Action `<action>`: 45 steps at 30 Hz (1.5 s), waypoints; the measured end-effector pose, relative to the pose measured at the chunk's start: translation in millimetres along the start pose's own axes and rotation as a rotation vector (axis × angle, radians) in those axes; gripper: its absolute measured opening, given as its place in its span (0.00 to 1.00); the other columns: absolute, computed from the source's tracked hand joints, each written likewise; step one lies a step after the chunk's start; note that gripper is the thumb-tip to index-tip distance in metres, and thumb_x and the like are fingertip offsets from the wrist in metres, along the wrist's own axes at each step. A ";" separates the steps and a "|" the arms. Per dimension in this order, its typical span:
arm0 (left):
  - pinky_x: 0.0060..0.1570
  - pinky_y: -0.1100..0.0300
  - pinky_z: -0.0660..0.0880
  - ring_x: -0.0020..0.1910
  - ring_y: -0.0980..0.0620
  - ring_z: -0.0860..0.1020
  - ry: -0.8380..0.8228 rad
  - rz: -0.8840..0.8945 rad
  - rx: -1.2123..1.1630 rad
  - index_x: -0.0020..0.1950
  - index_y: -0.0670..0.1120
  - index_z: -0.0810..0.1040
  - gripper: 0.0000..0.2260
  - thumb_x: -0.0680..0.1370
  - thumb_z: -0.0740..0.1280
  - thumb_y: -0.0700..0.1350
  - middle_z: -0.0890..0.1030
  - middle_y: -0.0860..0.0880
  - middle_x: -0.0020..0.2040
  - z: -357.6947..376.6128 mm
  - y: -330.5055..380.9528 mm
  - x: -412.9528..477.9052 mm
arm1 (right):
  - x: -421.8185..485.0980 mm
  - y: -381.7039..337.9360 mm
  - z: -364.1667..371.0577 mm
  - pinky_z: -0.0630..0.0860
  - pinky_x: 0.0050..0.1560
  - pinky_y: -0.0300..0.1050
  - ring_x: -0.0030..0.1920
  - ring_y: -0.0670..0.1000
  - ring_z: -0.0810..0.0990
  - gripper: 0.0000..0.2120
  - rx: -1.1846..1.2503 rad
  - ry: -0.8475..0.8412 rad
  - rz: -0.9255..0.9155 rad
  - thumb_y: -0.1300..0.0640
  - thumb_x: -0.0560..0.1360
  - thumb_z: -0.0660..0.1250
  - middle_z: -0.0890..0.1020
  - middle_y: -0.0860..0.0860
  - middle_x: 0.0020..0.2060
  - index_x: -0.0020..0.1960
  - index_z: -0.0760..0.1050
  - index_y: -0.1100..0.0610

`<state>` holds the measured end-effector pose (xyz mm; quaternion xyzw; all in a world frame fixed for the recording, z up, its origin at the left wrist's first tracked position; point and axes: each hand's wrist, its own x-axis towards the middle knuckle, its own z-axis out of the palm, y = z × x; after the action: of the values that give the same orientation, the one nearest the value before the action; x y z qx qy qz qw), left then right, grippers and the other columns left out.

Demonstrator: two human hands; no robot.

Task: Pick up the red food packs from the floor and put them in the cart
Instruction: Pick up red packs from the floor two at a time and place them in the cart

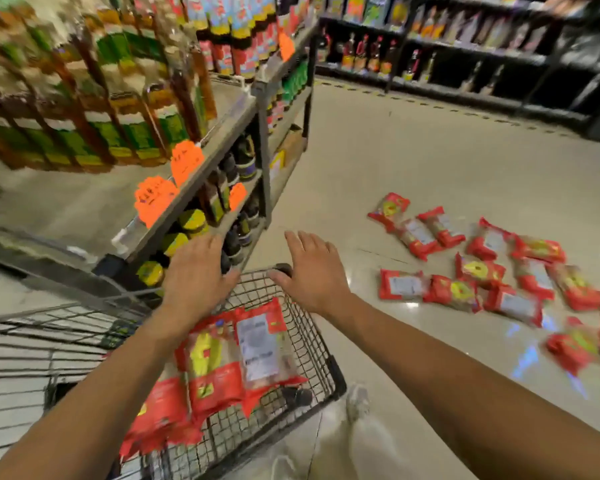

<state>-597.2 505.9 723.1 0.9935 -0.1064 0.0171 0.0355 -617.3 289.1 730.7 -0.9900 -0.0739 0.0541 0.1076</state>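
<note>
A wire shopping cart stands in front of me at the lower left, with several red food packs lying in its basket. Both my arms reach out over it. My left hand hovers over the cart's far end with straight fingers and holds nothing. My right hand is spread flat at the cart's far corner, its thumb by the rim, also holding nothing. Several more red food packs lie scattered on the shiny floor to the right of the cart.
A shelf unit full of bottles and jars with orange price tags stands close on the left, right against the cart. Dark shelving lines the far side of the aisle. My white shoe is beside the cart.
</note>
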 end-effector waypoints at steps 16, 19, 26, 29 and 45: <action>0.72 0.47 0.65 0.75 0.40 0.69 0.028 0.652 0.006 0.79 0.43 0.65 0.34 0.79 0.65 0.61 0.68 0.41 0.78 -50.7 370.9 29.9 | -259.0 309.1 -91.7 0.69 0.71 0.59 0.74 0.61 0.70 0.43 0.013 0.256 0.769 0.29 0.76 0.59 0.70 0.58 0.76 0.82 0.58 0.54; 0.71 0.48 0.66 0.74 0.40 0.69 -0.006 0.710 0.020 0.80 0.44 0.64 0.35 0.79 0.64 0.62 0.69 0.42 0.78 -46.3 446.7 28.4 | -292.4 365.0 -94.4 0.69 0.70 0.59 0.74 0.60 0.70 0.42 0.040 0.297 0.798 0.30 0.76 0.59 0.70 0.57 0.75 0.82 0.58 0.53; 0.72 0.45 0.67 0.74 0.39 0.70 -0.073 0.755 0.007 0.79 0.44 0.66 0.36 0.77 0.63 0.63 0.70 0.41 0.77 -20.2 605.4 27.2 | -335.8 506.6 -100.8 0.63 0.75 0.60 0.79 0.59 0.63 0.43 0.084 0.224 0.812 0.30 0.78 0.59 0.63 0.57 0.80 0.83 0.52 0.53; 0.74 0.44 0.65 0.76 0.39 0.68 -0.084 0.728 0.014 0.80 0.45 0.64 0.36 0.78 0.67 0.61 0.69 0.42 0.78 -14.4 643.4 37.5 | -328.6 549.6 -109.6 0.63 0.75 0.60 0.78 0.60 0.64 0.42 0.095 0.190 0.783 0.31 0.78 0.59 0.64 0.58 0.79 0.83 0.53 0.53; 0.76 0.45 0.61 0.77 0.42 0.65 -0.195 0.629 0.032 0.81 0.45 0.62 0.34 0.80 0.62 0.61 0.66 0.43 0.79 67.8 711.3 277.8 | -98.6 704.3 -110.5 0.59 0.78 0.59 0.78 0.59 0.63 0.43 0.113 0.024 0.690 0.32 0.77 0.61 0.65 0.56 0.79 0.83 0.53 0.52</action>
<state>-475.3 -250.8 714.5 0.9094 -0.4106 -0.0663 0.0023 -605.9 -429.5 691.3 -0.9496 0.2696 0.0797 0.1383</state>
